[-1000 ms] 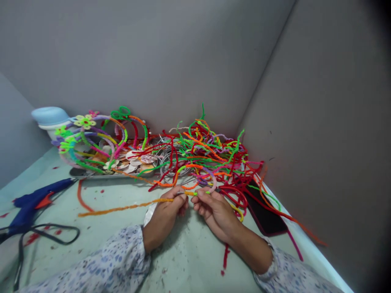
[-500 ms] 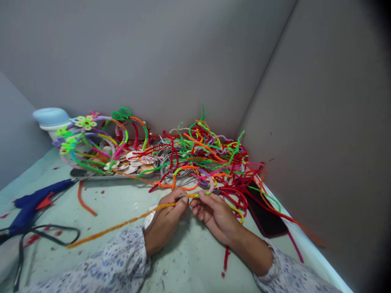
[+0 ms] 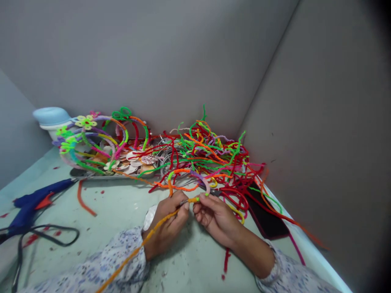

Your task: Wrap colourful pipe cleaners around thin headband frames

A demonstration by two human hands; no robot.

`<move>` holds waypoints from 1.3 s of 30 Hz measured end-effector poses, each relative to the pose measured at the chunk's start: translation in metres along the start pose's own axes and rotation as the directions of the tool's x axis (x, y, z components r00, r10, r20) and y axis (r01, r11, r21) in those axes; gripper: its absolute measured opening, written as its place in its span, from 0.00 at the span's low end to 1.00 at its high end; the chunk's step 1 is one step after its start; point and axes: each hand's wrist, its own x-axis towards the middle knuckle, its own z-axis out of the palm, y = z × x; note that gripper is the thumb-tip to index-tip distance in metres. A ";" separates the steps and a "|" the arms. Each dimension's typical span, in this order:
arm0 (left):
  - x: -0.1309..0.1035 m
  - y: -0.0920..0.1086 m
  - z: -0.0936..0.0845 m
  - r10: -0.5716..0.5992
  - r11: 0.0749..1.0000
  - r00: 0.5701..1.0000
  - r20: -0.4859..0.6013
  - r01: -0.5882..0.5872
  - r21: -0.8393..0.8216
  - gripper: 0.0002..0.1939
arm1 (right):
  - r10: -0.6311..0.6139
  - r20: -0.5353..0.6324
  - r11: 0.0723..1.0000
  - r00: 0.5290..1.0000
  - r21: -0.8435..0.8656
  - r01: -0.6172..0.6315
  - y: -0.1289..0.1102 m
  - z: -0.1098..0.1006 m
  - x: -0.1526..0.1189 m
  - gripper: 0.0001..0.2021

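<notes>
My left hand [image 3: 167,223] pinches an orange-yellow pipe cleaner [image 3: 131,255] by a bare wire end, and its long tail runs down across my left sleeve. My right hand [image 3: 218,217] grips a wire hoop [image 3: 195,174] wrapped in orange, purple, pale pink and lime pipe cleaner. Between my two hands a short stretch of orange-yellow is wound round the hoop's wire. The hoop arches up behind my fingers, and its other orange end reaches down behind my left hand. Both hands are closed, with the fingertips a little apart.
A tangled heap of pipe cleaners [image 3: 210,146] lies at the back. Left of it, a tray [image 3: 122,176] bears shells and flowered hoops [image 3: 100,122]. A blue glue gun [image 3: 39,201] with its cord lies left, a lidded cup [image 3: 53,120] behind. A phone [image 3: 269,215] and red-handled scissors [image 3: 235,196] are right.
The pipe cleaner's loose tail has swung down and toward me, now crossing my left sleeve. The hoop has tilted slightly left, and my hands have dropped a little.
</notes>
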 end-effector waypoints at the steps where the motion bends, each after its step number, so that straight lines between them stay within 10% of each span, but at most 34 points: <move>1: 0.000 0.000 0.000 0.016 1.000 1.000 0.005 -0.016 -0.001 0.09 | 0.005 -0.001 1.000 1.000 0.002 -0.005 0.000 0.000 0.000 0.10; 31: 0.002 -0.001 0.000 0.373 0.925 0.913 0.164 -0.379 0.005 0.09 | 0.181 0.041 0.970 0.983 0.159 -0.185 -0.005 -0.002 -0.002 0.05; 35: 0.001 -0.004 0.002 0.299 0.954 0.939 0.172 -0.292 -0.068 0.08 | 0.174 0.044 0.973 0.984 0.147 -0.178 -0.006 -0.002 -0.001 0.06; 39: -0.001 -0.003 0.007 -0.005 0.962 0.989 0.146 0.045 -0.268 0.08 | 0.095 0.061 0.990 0.994 0.102 -0.101 -0.007 -0.005 0.000 0.07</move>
